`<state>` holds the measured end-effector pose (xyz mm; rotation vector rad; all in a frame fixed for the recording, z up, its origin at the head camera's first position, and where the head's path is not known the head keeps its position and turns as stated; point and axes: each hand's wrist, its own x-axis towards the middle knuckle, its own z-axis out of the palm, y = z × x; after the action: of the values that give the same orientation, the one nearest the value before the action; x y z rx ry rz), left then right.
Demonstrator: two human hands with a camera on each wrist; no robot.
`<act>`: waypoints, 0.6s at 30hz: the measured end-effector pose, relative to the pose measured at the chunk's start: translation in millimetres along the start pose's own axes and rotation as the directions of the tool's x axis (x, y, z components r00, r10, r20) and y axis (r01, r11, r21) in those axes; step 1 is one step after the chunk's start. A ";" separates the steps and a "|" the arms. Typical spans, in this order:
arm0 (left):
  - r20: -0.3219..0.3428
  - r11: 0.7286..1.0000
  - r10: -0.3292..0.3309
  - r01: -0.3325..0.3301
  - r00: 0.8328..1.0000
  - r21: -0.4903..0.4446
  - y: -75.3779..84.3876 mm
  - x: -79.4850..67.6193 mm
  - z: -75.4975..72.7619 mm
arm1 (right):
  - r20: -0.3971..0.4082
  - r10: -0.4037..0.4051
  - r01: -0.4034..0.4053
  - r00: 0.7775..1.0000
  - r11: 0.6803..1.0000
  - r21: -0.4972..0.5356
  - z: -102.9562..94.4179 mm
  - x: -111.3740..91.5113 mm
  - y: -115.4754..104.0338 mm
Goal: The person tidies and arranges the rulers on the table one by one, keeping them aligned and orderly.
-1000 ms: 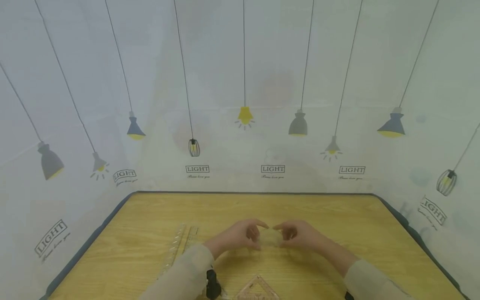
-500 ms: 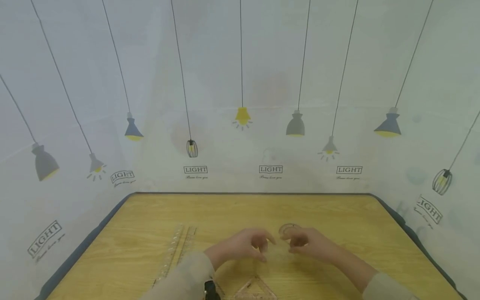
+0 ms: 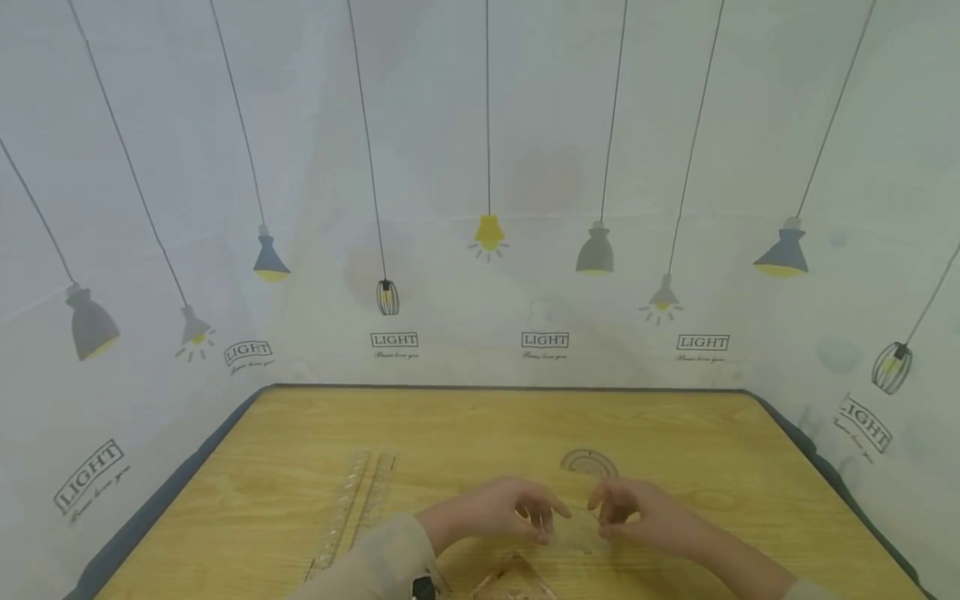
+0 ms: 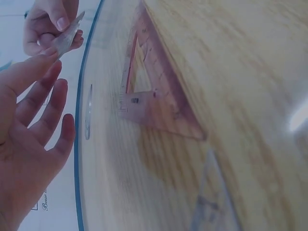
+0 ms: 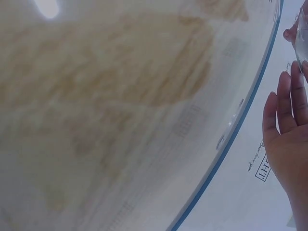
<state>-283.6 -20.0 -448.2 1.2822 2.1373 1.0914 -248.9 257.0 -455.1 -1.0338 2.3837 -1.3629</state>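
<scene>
My left hand (image 3: 506,507) and right hand (image 3: 652,515) face each other low over the wooden table in the head view. Between them is a thin, see-through plastic piece (image 4: 68,37), its kind unclear. In the left wrist view, the left thumb and forefinger pinch its near end while the right hand's fingers hold the far end. The right wrist view shows only a sliver of the clear plastic (image 5: 301,41) at its edge. Beyond the right hand a clear protractor (image 3: 588,459) lies flat. Closer to the body lies a pinkish triangular set square (image 4: 166,79).
Two clear rulers, a wider one (image 3: 339,512) and a narrower one (image 3: 377,487), lie side by side left of the hands. Another clear pointed piece (image 4: 214,197) lies near the set square. A dark-edged table (image 3: 465,417) meets a lamp-printed backdrop (image 3: 435,167).
Both hands have come nearer the body and slightly right, keeping the clear plastic piece between them. The protractor, out of sight behind the right hand one second ago, now shows on the table.
</scene>
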 end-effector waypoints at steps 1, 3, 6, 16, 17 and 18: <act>0.004 1.000 0.005 -0.005 1.000 0.000 0.0 -0.4 0.7 | 0.005 -0.025 0.025 1.000 1.000 0.009 1.0 -1.1 0.5; 0.015 1.000 0.008 -0.008 1.000 0.003 -1.3 -0.5 2.1 | 0.017 -0.060 0.060 0.998 0.998 0.026 2.7 -3.3 1.8; 0.048 1.000 0.021 -0.021 0.999 -0.003 -3.4 0.3 4.1 | 0.033 -0.068 0.068 0.997 0.998 0.017 5.3 -7.7 4.2; 0.114 1.000 -0.011 0.011 0.993 0.002 0.8 4.7 17.2 | 0.080 -0.079 0.075 0.994 0.996 0.050 5.7 -25.5 10.1; 0.115 1.000 -0.005 0.002 0.993 0.030 1.1 5.9 19.0 | 0.085 -0.054 0.049 0.995 0.997 0.056 5.5 -27.6 9.4; 0.117 0.998 -0.002 -0.005 0.993 0.057 1.5 6.9 20.5 | 0.090 -0.018 0.012 0.996 0.998 0.065 5.5 -29.7 8.7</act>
<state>-272.1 -5.1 -459.1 1.3397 2.0946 0.9377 -228.5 275.8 -469.9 -1.0746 2.2569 -1.3584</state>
